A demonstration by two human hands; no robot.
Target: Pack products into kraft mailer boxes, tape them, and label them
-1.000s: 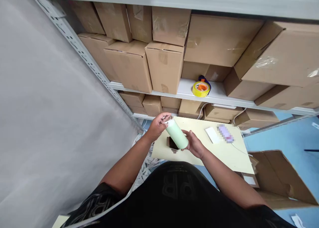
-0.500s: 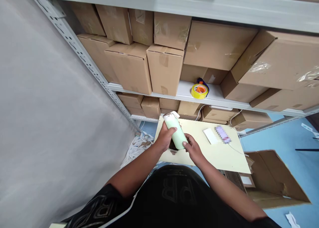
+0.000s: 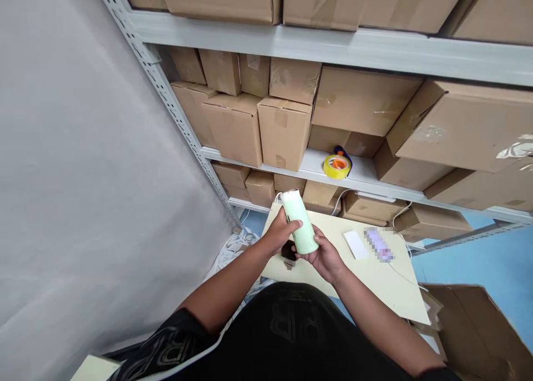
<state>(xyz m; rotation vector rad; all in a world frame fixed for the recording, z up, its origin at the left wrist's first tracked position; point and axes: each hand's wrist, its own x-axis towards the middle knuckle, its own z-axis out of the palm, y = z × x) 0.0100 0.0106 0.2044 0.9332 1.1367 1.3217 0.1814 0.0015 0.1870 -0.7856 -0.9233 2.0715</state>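
Note:
I hold a pale green cylindrical bottle (image 3: 298,221) with a white cap in both hands above a small cream-coloured table (image 3: 387,284). My left hand (image 3: 280,234) wraps round the bottle's left side near its middle. My right hand (image 3: 323,256) cups the bottle's lower end. The capped end points up and away from me. A small dark object (image 3: 287,251) lies on the table just under my hands.
On the table lie a white card (image 3: 355,244) and a blurred lilac item (image 3: 378,245) with a white cable. Metal shelves behind hold many cardboard boxes (image 3: 283,131) and a yellow tape roll (image 3: 336,166). An open carton (image 3: 478,331) stands at right. A grey wall fills the left.
My left hand slid from the bottle's cap down to its body. The bottle turned more upright. My view tilted upward, showing a higher shelf.

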